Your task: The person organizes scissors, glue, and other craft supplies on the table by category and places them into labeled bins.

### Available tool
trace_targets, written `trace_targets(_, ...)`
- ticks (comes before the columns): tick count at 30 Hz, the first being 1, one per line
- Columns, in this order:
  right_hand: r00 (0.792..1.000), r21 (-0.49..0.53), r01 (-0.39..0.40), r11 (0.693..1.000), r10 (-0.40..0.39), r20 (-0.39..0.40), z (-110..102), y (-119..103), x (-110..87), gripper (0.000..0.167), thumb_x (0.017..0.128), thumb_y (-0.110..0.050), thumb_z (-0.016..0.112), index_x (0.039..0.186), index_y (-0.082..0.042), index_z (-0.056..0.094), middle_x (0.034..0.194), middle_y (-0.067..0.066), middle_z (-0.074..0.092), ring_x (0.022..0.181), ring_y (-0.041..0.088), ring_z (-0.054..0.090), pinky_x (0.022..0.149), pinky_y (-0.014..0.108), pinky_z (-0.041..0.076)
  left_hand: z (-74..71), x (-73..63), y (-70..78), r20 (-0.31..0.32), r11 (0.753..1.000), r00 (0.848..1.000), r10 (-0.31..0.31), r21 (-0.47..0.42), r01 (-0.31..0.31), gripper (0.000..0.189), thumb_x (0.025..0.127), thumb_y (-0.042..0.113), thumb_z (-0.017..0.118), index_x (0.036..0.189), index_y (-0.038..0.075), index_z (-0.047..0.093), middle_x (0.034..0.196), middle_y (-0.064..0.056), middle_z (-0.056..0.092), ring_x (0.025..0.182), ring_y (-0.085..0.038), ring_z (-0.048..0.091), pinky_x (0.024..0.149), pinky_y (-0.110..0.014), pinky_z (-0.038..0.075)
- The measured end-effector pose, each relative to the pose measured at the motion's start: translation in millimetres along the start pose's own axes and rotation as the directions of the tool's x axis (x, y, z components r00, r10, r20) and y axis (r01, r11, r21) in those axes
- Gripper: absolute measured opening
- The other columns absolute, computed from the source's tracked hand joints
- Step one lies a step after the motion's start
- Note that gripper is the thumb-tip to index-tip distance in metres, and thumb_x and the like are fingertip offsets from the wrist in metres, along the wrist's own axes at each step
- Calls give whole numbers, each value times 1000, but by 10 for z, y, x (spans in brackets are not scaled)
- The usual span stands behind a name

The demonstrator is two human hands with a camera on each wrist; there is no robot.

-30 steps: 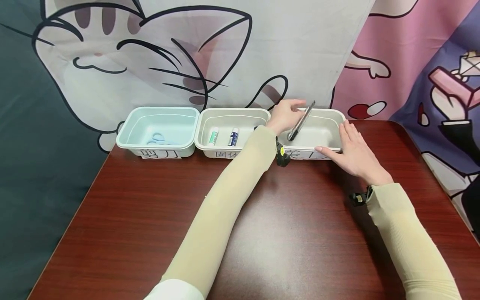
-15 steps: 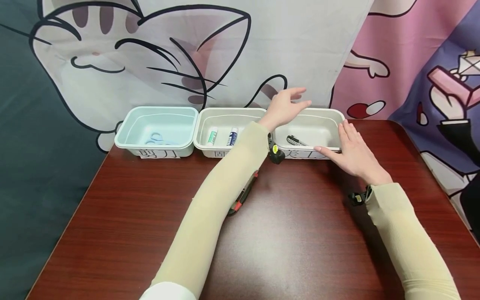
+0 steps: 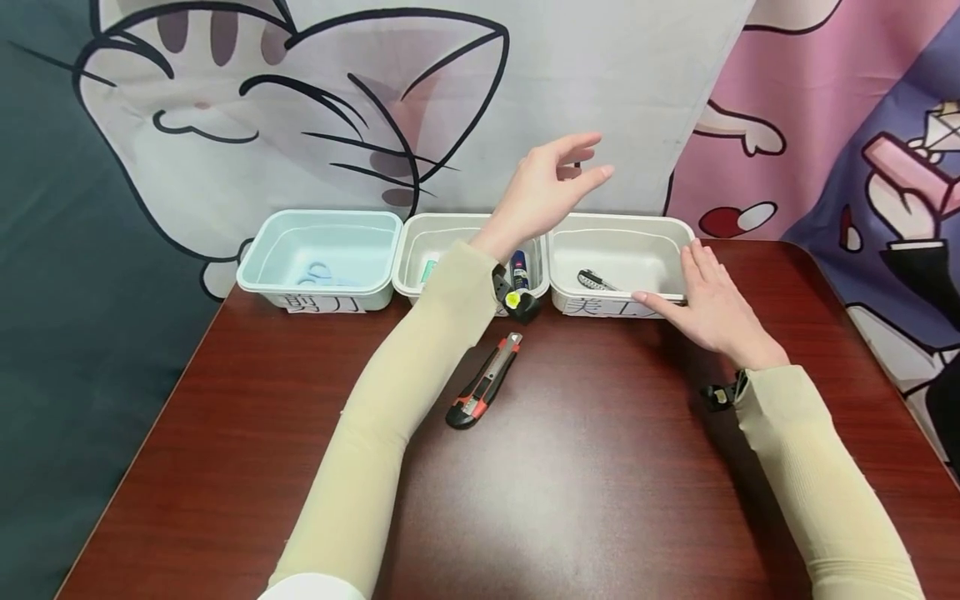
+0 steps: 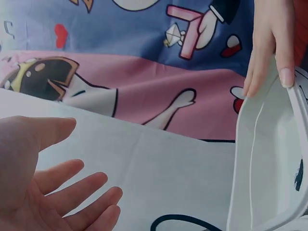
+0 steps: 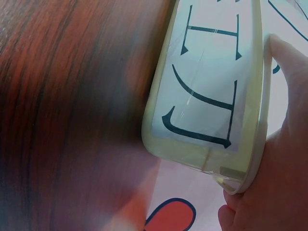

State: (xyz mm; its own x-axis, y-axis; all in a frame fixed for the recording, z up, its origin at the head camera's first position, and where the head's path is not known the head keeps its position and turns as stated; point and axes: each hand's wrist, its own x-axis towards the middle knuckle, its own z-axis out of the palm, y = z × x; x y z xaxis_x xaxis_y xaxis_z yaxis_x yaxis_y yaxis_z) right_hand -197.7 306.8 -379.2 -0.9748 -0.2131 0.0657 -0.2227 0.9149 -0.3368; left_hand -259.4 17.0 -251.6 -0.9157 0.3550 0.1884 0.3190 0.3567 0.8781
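Observation:
My left hand (image 3: 542,187) hovers above the middle bin, in front of the cloth backdrop. Its fingers are loosely spread and hold nothing, as the left wrist view also shows. My right hand (image 3: 716,317) rests on the front right corner of the right white bin (image 3: 637,250), fingers straight along its side and thumb on the front rim. A dark-handled box cutter (image 3: 595,280) lies inside that bin. On the table in front of the bins lies a red-and-black box cutter (image 3: 486,383), close to my left sleeve and untouched.
The middle white bin (image 3: 431,233), partly behind my left forearm, holds a blue glue stick (image 3: 519,271) and a green one (image 3: 428,271). Light-blue scissors (image 3: 318,271) lie in the blue bin (image 3: 337,237) at left. The bins stand in a row along the table's (image 3: 600,467) back edge.
My left hand let go of the dark-handled box cutter, which dropped into the right bin. The hand rose and moved left, uncovering the red-and-black box cutter. My right hand stayed put.

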Motion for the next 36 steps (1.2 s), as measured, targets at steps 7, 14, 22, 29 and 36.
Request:
trace_targets(7, 1000, -5, 4, 1000, -4, -6, -9, -3, 3, 107, 96, -64, 54, 156, 13, 12, 162, 34, 3, 152, 41, -1, 121, 53, 1, -47, -213, -19, 24, 999, 999, 40, -14, -40, 53, 97, 38, 71, 146, 24, 57, 136, 9, 62, 117, -7, 59, 95, -18, 45)
trace_targets(14, 1000, -2, 12, 1000, -12, -9, 3, -1, 14, 105, 97, -64, 53, 157, 12, 10, 163, 33, 2, 152, 40, -2, 121, 53, 1, -67, -394, -140, 52, 996, 996, 77, 44, -80, 53, 97, 39, 70, 146, 21, 57, 136, 6, 62, 116, -6, 60, 98, -23, 44)
trace_targets(22, 1000, 0, 11, 1000, -11, -18, 2, -4, 1, 106, 96, -64, 55, 156, 14, 13, 162, 34, 4, 152, 42, 1, 120, 55, 3, -72, -610, -259, 57, 989, 991, 123, 73, -127, 50, 98, 34, 70, 144, 18, 59, 133, 4, 65, 114, -8, 60, 100, -20, 42)
trace_targets(29, 1000, -1, 17, 1000, -17, -26, 7, 4, -5, 105, 96, -63, 56, 156, 14, 14, 161, 36, 6, 152, 44, 3, 121, 54, 3, -32, -781, -372, 62, 978, 981, 182, 91, -187, 47, 98, 30, 70, 142, 14, 61, 132, 0, 66, 111, -11, 63, 98, -22, 44)
trace_targets(36, 999, -5, 24, 1000, -25, -27, 5, 17, 9, 105, 97, -62, 56, 155, 15, 15, 161, 37, 6, 152, 43, 2, 120, 54, 3, -1, -922, -451, 97, 979, 981, 169, 101, -178, 49, 98, 29, 70, 143, 12, 60, 137, 3, 63, 113, -10, 63, 98, -20, 44)
